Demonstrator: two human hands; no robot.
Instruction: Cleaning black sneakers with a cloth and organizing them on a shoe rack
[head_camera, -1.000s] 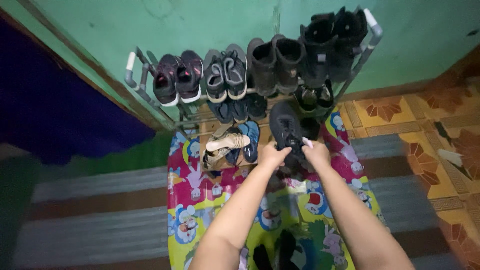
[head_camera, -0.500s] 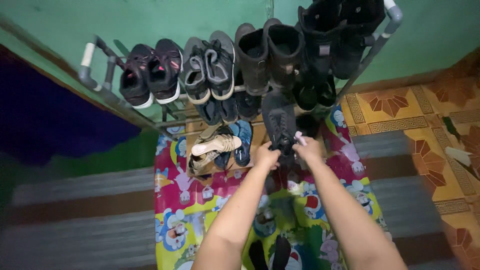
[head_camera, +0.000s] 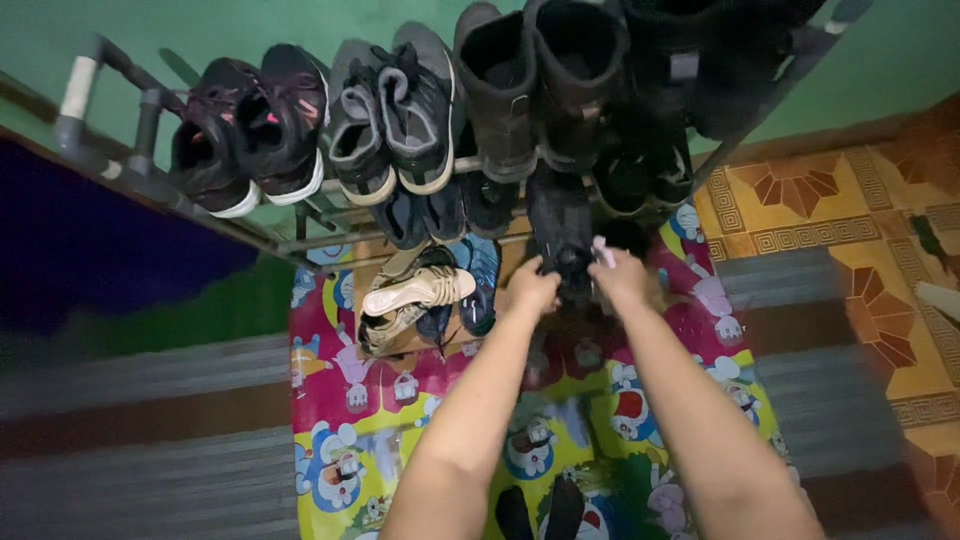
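Both my hands grip a black lace-up sneaker (head_camera: 560, 225) by its heel end, its toe pointing into a lower tier of the metal shoe rack (head_camera: 120, 170). My left hand (head_camera: 530, 290) holds the sneaker's left side and my right hand (head_camera: 622, 275) its right side. On the rack's top tier stand black-and-pink sneakers (head_camera: 250, 130), grey sneakers (head_camera: 395, 115) and dark boots (head_camera: 540, 80). Beige strappy sandals (head_camera: 410, 300) and a blue shoe (head_camera: 482, 280) lie low on the left of my hands.
A bright cartoon-print mat (head_camera: 350, 400) covers the floor under the rack and my arms. Patterned orange tiles (head_camera: 850, 200) lie to the right, a green wall (head_camera: 250, 30) behind the rack. Dark footwear (head_camera: 545, 510) shows at the bottom edge.
My view has moved closer to the rack. Both hands have pushed the black sneaker further forward, under the upper tier.
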